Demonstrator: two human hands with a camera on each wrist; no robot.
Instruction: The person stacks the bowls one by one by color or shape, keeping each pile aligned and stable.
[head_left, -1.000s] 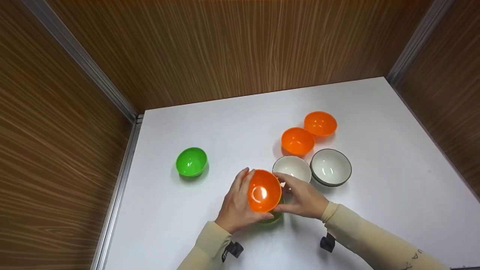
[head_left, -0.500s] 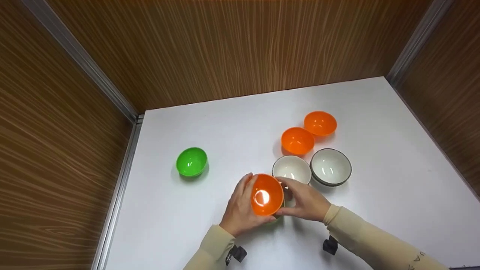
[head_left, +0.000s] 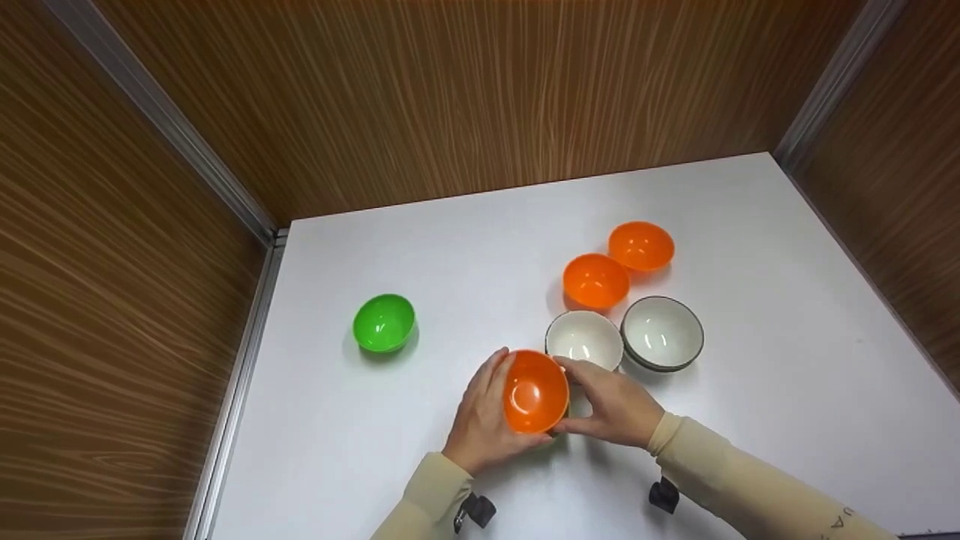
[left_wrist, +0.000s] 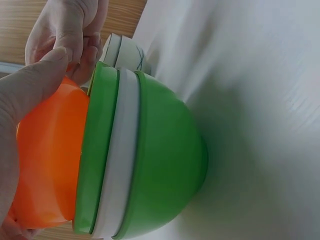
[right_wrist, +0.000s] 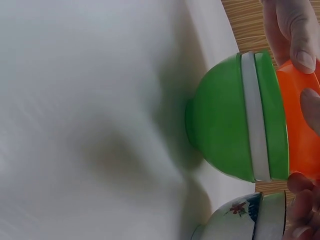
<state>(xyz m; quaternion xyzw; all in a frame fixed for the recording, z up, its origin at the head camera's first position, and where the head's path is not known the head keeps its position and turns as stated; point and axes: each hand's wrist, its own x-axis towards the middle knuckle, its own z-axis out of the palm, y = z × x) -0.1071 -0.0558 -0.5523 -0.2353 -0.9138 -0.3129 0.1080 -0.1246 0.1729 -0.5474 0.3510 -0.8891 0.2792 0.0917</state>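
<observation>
My left hand and right hand hold an orange bowl from its two sides, fingers curved round it. This bowl sits in the mouth of a stack, its lower part hidden there. In the left wrist view the stack runs from a large green bowl at the bottom, through a white bowl, to another green bowl just under the orange one. The stack stands on the white table, seen sideways in both wrist views. Just behind my right fingers is a white bowl.
Dark-rimmed white bowls, nested, stand to the right. Behind are two orange bowls, a nearer one and a farther one. A single green bowl lies left. Wood-grain panels wall the white table.
Both hands and the orange bowl have shifted slightly right and towards the person, settling over the stack. During the last half second they barely move. The other bowls stay put.
</observation>
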